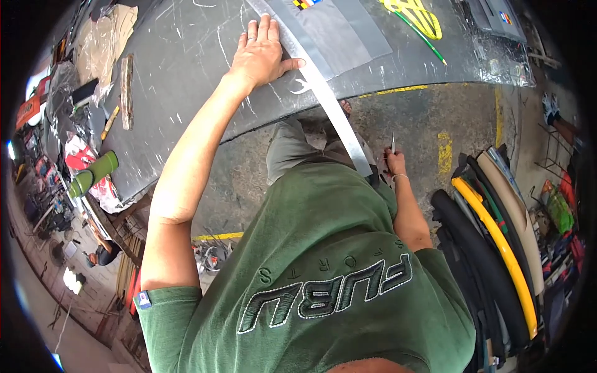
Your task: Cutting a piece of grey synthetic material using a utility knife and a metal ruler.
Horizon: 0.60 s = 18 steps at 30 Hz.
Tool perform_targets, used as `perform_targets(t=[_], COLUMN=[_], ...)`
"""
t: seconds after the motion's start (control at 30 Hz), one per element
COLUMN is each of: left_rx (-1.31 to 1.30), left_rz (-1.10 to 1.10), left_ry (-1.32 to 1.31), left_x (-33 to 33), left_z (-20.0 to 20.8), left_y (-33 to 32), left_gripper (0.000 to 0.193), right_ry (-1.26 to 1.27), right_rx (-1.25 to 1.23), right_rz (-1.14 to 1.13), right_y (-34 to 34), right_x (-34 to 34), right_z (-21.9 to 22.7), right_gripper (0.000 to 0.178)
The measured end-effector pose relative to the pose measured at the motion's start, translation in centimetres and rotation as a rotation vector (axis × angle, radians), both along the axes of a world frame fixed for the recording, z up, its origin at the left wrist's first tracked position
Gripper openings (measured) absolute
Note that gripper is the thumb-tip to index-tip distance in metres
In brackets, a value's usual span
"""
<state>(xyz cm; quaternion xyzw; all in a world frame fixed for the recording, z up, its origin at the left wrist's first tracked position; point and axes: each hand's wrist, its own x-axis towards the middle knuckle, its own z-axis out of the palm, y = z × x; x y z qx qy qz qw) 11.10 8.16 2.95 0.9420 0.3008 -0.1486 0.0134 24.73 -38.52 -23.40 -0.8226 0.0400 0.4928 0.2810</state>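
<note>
My left hand (258,56) lies flat on the dark worktable (186,68), fingers stretched out, its thumb resting on a long metal ruler (333,105). The ruler runs diagonally along the left side of a grey fabric piece (348,43) and juts past the near table edge toward my shirt. Down by my right side, below the table edge, my right hand (396,163) is closed around a slim knife (393,143), its pointed blade upward. The knife's handle is mostly hidden by the fingers.
A green pencil (429,46) and a yellow looped cord (420,18) lie right of the fabric. Plastic-wrapped material (106,37) and a green roll (93,174) crowd the left. Fabric rolls, one yellow (497,242), stand at my right. Another person's feet (550,109) show far right.
</note>
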Motion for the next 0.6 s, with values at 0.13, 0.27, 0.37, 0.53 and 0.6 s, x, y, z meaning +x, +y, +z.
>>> perform_targets(t=[0.13,0.27,0.37,0.53,0.6], left_rx=[-0.047,-0.038,-0.041,-0.013,-0.084], left_rz=[0.017,0.031,0.043,-0.108,-0.025], left_ry=[-0.069,-0.132,-0.15,-0.594,-0.357], left_x=[0.2,0.3,0.2,-2.2,-0.5], left_z=[-0.2,-1.2,-1.6,-4.1,-0.6], left_y=[-0.2,-0.3,-0.4,-0.3,-0.6], left_gripper=[0.119,0.113,0.113,0.111,0.111], right_ry=[0.059,0.054,0.04,-0.105,-0.094], right_rx=[0.099,0.087,0.166,0.261,0.353], right_rz=[-0.191,-0.127,-0.034,0.167,0.148], right_y=[0.3,2.0,4.6,10.0,11.7], right_x=[0.6,2.4,3.7,4.1,3.4], right_z=[1.7,4.2,7.1,11.5,13.0], right_gripper=[0.023,0.027,0.03,0.036,0.033])
